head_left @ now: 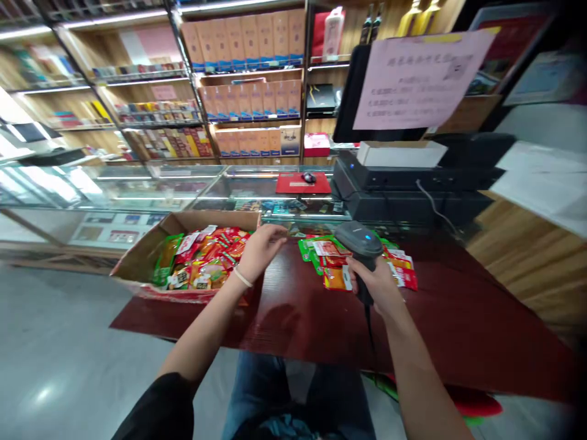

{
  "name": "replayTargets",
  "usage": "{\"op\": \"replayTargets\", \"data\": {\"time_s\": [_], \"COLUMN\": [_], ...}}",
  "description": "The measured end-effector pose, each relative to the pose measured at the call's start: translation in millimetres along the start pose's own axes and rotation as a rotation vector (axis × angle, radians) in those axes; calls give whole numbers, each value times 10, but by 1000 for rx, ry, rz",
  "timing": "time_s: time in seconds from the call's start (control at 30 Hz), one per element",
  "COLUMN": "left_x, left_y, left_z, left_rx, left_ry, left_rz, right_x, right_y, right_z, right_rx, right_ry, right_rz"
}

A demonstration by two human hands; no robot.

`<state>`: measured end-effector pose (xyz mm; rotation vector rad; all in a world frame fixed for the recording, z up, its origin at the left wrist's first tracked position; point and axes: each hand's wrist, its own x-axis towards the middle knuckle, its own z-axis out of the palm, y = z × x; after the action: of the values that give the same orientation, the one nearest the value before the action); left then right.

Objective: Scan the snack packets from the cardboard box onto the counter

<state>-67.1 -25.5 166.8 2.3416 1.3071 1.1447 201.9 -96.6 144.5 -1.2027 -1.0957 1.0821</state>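
And there was the right hand [373, 284], wrapped firmly around the handle of the black scanner [360, 239], its forearm slanting up from the lower right! The scanner stood head-up, a blue light showing on top, right over the spread of colourful packets [334, 279] on the dark red counter [293, 324]; its cable dropped from the handle's base. Across to the left hand [263, 247]: arm stretched forward, pale band [243, 276] at the wrist, fingers bent and loosely parted from the thumb, tips pointing rightward. It hovered by the right end of the cardboard box [183, 296], where more packets [208, 260] lay heaped.
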Motion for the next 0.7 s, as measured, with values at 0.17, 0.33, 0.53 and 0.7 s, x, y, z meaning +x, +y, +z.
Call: {"op": "replayTargets", "data": {"time_s": [0.17,0.33,0.53,0.7], "left_x": [-173,-250,-419,-435], "left_y": [-713,-1365,-1612,-1573], "left_z": [-603,-666,-444,-385], "left_rx": [179,316,468,564], "left_ry": [-3,-187,-498,-560], "left_rz": [-200,-267,-241,-187], "right_x": [100,169,183,189], "right_y": [67,158,226,256], "right_z": [533,934,1141,1138], "right_rx": [-19,-28,-60,-63], "right_ry": [-166,-257,-288,-295], "right_rz": [-7,-1,27,37]}}
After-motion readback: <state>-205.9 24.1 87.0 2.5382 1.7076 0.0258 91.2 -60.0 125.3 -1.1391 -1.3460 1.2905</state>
